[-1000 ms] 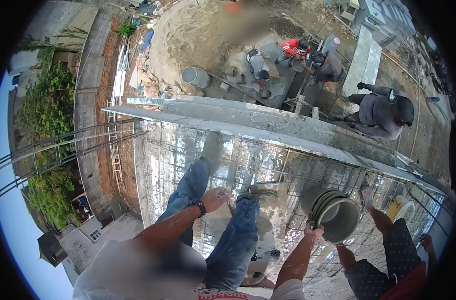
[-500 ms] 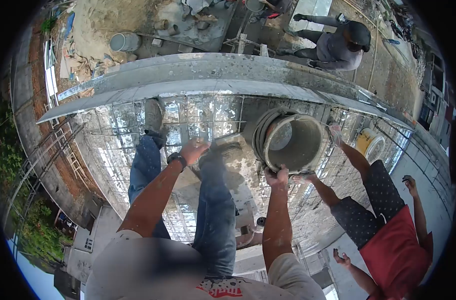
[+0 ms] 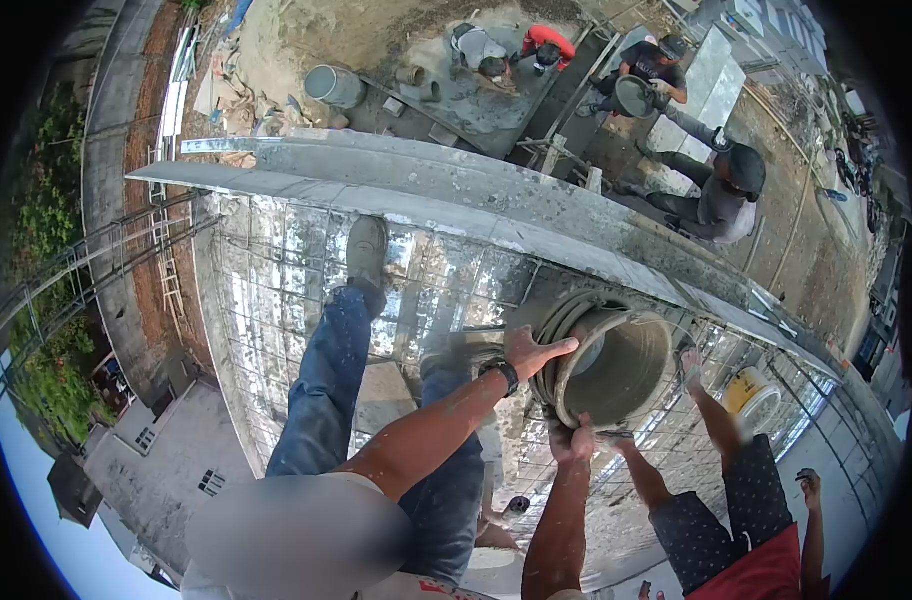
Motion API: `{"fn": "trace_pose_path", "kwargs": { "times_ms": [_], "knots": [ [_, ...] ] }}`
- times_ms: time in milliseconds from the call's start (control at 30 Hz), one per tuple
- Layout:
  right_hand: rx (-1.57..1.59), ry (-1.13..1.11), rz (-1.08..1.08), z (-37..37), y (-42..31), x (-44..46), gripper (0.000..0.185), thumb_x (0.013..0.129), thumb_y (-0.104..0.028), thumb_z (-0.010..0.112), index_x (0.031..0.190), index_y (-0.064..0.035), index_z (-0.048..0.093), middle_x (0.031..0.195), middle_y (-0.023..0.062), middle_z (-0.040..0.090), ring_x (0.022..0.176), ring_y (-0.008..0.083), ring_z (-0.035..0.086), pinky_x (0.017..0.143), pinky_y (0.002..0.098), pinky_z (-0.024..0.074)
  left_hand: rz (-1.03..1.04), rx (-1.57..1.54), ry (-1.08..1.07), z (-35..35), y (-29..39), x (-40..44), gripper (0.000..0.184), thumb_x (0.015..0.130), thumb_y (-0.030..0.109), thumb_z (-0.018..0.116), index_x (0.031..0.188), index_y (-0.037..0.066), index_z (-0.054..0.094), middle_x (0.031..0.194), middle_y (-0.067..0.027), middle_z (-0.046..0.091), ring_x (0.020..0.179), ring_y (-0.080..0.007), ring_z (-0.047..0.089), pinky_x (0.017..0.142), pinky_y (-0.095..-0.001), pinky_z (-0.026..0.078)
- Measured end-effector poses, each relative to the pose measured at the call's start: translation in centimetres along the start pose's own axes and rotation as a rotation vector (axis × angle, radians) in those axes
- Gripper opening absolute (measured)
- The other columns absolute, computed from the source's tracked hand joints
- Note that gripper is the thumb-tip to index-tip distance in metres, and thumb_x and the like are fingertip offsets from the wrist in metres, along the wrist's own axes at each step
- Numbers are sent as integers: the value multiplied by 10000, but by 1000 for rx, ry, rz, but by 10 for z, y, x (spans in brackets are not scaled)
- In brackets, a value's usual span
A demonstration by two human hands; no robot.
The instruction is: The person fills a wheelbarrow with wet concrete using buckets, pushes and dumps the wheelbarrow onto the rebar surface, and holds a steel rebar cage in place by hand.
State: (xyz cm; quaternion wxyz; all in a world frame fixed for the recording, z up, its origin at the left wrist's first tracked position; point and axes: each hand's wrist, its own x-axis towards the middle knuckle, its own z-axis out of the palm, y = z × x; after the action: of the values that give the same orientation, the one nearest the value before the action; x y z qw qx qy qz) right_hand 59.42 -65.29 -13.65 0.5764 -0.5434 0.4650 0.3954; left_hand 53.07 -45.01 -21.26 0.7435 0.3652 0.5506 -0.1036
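Note:
A stack of nested, cement-coated buckets (image 3: 626, 385) lies tipped on its side on the wire mesh, mouths facing me. My right hand (image 3: 573, 440) grips the near lower rim of the front bucket. My left hand (image 3: 538, 358), with a dark watch on its wrist, is against the left side of the stack. Its thumb stretches toward the rim, and the other fingers are partly hidden; it looks open.
Reinforcing mesh (image 3: 446, 270) covers the deck under my feet, edged by a long raised board (image 3: 426, 215). A barefoot co-worker in shorts (image 3: 716, 500) stands at right, near a yellow-white bucket (image 3: 751, 398). Several people work below, one holding a basin (image 3: 634, 96).
My left hand has moved right, from above my legs to the bucket stack. My right hand stays on the rim. The view has turned, showing more people below.

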Motion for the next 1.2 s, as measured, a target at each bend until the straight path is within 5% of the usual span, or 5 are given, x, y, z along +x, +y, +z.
{"fn": "trace_pose_path", "kwargs": {
  "times_ms": [200, 567, 767, 967, 1200],
  "knots": [
    [-217, -122, 3, 117, 4, -96, 342, 935, -203, 523, 1223, -18, 525, 1160, 128, 626, 970, 292, 637, 839, 436, 554, 81, -346, 32, -126, 117, -109, 912, 750, 494, 794, 1295, -142, 432, 1229, -196, 577, 1126, -236, 570, 956, -347, 457],
    [-509, -826, -120, 572, 92, -271, 324, 901, -270, 556, 1113, -27, 525, 1036, 141, 635, 820, 264, 652, 639, 360, 567, 666, -732, 153, -471, 422, -255, 721, 883, 569, 597, 1343, 18, 534, 1264, -108, 610, 1152, -186, 569, 993, -317, 416],
    [-690, -807, -84, 776, 174, -281, 811, 856, -578, 631, 1441, -93, 348, 1365, 184, 479, 1210, 295, 518, 1013, 503, 380, 734, -164, 1051, -682, 460, -212, 874, 871, 659, 526, 1367, -57, 467, 1306, -209, 569, 1197, -311, 540, 1014, -356, 386],
    [-890, -1023, -552, 675, 218, -237, 720, 891, -376, 698, 1439, -41, 371, 1209, 64, 581, 1046, 155, 562, 899, 356, 431, 718, -147, 988, -703, 289, -215, 802, 877, 573, 592, 1332, -80, 491, 1303, -237, 561, 1234, -325, 519, 1042, -371, 378],
    [-1479, -196, -620, 271, 170, 21, 661, 834, -354, 768, 1242, 94, 502, 788, 73, 616, 614, 129, 574, 524, 274, 465, -218, -113, 754, -607, -18, -232, 920, 872, 659, 504, 1370, -108, 415, 1371, -310, 476, 1316, -378, 448, 1097, -389, 339]
  ]
}}
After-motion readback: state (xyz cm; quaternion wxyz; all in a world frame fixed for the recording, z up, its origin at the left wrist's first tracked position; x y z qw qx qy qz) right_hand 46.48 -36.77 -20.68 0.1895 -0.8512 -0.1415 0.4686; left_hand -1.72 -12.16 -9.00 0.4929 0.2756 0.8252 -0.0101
